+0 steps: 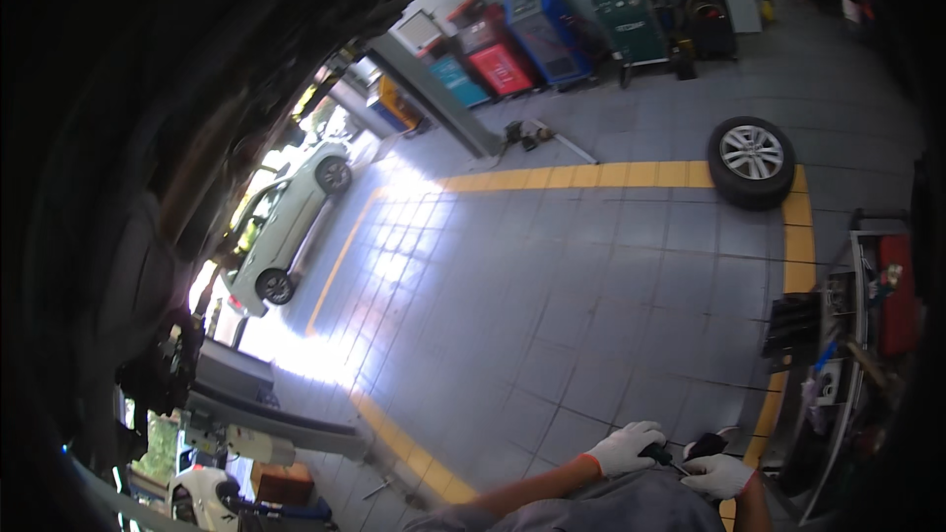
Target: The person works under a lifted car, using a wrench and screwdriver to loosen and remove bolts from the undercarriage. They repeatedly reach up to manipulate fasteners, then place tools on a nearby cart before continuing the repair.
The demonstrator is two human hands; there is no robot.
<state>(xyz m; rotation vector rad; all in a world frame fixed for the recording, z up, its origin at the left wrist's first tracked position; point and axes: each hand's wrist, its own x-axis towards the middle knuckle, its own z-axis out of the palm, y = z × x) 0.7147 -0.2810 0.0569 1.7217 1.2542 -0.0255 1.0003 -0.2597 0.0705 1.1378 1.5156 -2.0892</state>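
Note:
Both hands wear white work gloves with orange cuffs and are close together at the bottom right, in front of the grey clothing. My left hand point(628, 448) is closed on the dark green handle of a tool point(656, 454), which looks like a screwdriver. The tool's thin metal shaft points to my right hand point(718, 476), whose fingers are at its tip. A small dark object with a white part point(708, 445) lies just beyond the right hand; what it is, I cannot tell. Whether the right fingers grip the shaft is unclear.
A tool cart point(857, 251) stands at the right. Beyond it a wheel with a tyre point(752, 162) lies on the yellow floor line. Wheeled workshop machines point(547, 29) line the wall near a post point(436, 96). The dark underside of a raised vehicle point(185, 125) fills the upper left.

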